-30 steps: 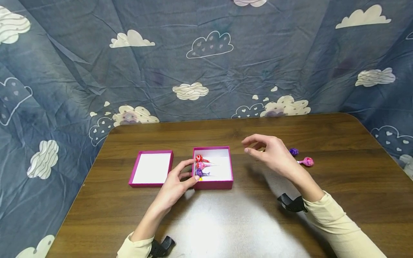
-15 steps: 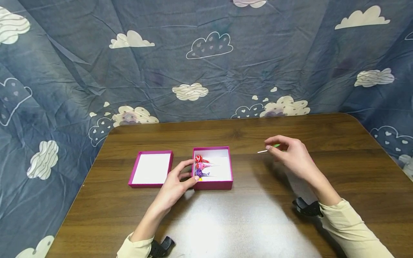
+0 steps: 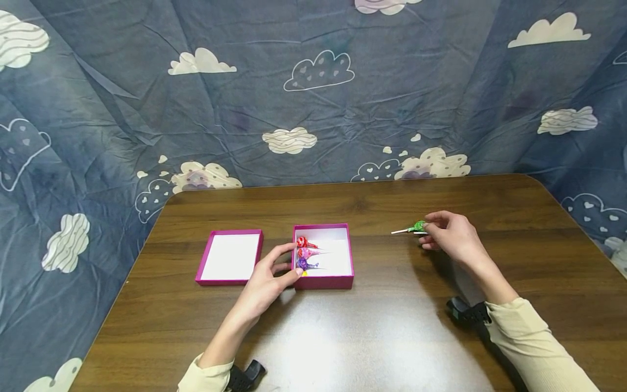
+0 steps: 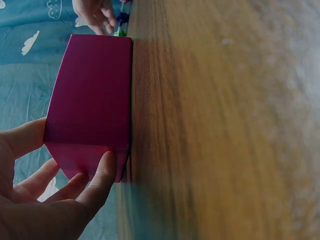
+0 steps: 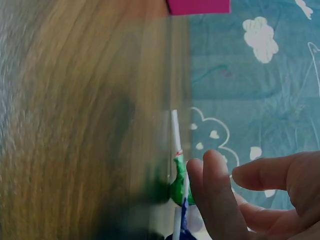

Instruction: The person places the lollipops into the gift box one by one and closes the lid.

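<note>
A magenta box with a white inside stands mid-table. Inside, a red lollipop, a pink lollipop and a purple lollipop lie side by side; a bit of yellow shows by the thumb. My left hand touches the box's left side, fingers and thumb resting against its wall. To the right, a green lollipop lies on the table. Just beside it hovers my right hand, fingers apart and nothing seen between them. Close to those fingers is another purple lollipop, partly hidden.
Left of the box lies its lid, white side up. The wooden table ends at a blue curtain with clouds. Black straps circle both wrists.
My right hand has moved right, from over the green lollipop towards the purple one, so the green lollipop is now uncovered. The hand now hides the pink lollipop beyond. My left hand stays put.
</note>
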A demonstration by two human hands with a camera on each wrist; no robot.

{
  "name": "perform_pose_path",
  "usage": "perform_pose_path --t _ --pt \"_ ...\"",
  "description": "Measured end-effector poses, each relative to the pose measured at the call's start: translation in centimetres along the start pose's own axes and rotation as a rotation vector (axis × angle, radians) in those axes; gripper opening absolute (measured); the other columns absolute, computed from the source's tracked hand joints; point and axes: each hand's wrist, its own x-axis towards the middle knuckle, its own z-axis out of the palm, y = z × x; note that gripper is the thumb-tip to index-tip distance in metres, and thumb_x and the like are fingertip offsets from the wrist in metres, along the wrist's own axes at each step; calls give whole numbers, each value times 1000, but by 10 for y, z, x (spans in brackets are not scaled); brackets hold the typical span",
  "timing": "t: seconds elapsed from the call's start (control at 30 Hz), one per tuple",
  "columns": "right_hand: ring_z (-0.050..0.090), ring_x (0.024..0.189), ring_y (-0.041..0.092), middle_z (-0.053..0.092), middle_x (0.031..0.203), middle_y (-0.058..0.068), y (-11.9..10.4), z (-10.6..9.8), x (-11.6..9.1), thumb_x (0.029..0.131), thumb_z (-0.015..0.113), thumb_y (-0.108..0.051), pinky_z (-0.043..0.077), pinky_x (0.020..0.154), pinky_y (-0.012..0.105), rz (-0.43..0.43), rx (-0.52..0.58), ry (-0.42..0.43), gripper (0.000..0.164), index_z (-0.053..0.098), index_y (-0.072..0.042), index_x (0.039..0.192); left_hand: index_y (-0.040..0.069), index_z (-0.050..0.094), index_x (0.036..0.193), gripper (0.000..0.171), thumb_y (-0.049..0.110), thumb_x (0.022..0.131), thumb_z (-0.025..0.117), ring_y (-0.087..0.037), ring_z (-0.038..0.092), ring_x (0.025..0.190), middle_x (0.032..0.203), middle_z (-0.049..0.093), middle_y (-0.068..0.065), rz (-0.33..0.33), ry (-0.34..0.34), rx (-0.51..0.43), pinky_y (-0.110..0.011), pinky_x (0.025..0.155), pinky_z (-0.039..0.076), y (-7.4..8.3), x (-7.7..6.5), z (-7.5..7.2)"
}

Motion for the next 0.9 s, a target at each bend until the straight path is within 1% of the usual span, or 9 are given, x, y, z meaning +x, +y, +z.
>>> perform_pose_path --t 0.13,0.23,0.3,0.43,0.53,0.67,0.9 --pt "68 70 19 57 107 30 3 1 5 92 52 -12 54 62 34 43 2 -8 41 45 12 124 22 52 131 53 13 83 70 -27 54 109 125 54 -11 3 7 7 -39 81 46 -1 0 0" --pt "68 70 20 59 105 30 6 2 11 92 56 -14 54 62 34 56 -12 -24 43 46 12 124 23 52 132 53 14 82 71 -25 55 109 125 54 -9 -7 10 9 -39 81 46 -1 -1 1" --pt "68 70 20 58 108 30 9 4 15 90 59 -14 54 61 34 55 -39 -43 45 46 11 125 24 52 132 54 14 82 71 -25 54 109 126 54 -9 -12 9 6 -40 81 46 -1 -1 1" --pt "67 65 20 59 112 27 11 6 20 87 65 -13 53 57 33 30 -137 -56 43 52 6 123 23 51 132 54 15 82 71 -25 54 110 126 53 -9 -12 4 -2 -40 81 46 -3 -1 1" --pt "66 62 19 62 109 23 12 8 22 85 67 -13 53 55 32 -2 -206 -47 36 58 2 116 24 51 132 54 15 82 71 -26 54 110 127 53 -9 -12 2 -3 -40 81 46 -3 -1 1" --pt "66 64 20 65 102 19 12 13 25 83 69 -14 53 55 31 -35 -233 -61 32 62 -1 110 24 51 132 54 15 82 71 -25 54 110 126 53 -9 -12 0 -6 -40 81 46 -1 -1 1" --pt "64 60 17 66 94 12 14 22 27 80 72 -17 51 52 29 -84 -293 -87 28 65 -5 104 23 51 132 54 15 82 71 -26 54 110 127 53 -9 -4 0 -3 -40 81 47 -1 0 0"
